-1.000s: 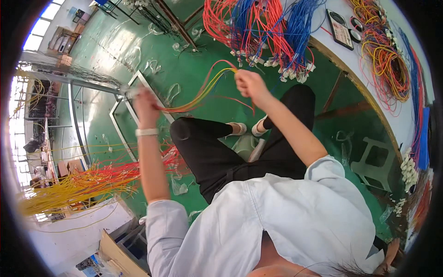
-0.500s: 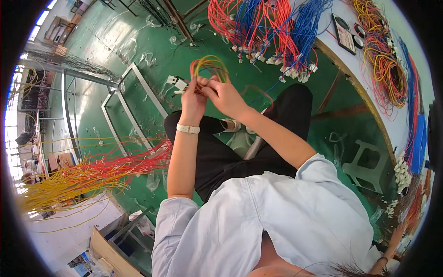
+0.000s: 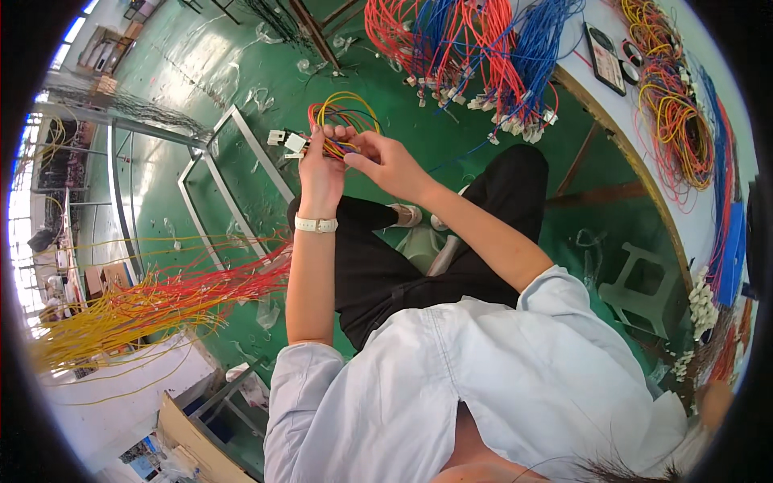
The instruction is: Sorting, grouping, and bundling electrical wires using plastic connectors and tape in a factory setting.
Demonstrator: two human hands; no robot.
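A coiled wire bundle (image 3: 353,97) of yellow, red, green and blue strands is held up between my two hands above my lap. My left hand (image 3: 322,171), a pale watch strap on its wrist, is closed around the coil. White plastic connectors (image 3: 296,143) on the wire ends stick out to the left past its fingers. My right hand (image 3: 388,165) pinches the wires at the coil's right side, thumb and fingers bent together. The palm and fingers hide the middle of the bundle.
Red and blue wires with white connectors (image 3: 515,121) hang off the curved table (image 3: 592,101) at the far right. More yellow and red wires (image 3: 161,302) stretch out at left. Beyond stands a metal frame (image 3: 229,181). A plastic stool (image 3: 640,290) and another person's blurred hand (image 3: 713,402) are at right.
Both hands have shifted slightly left with the coil, and the connectors moved left and turned. The loop looks wider. At lower right, the other person's arm has moved.
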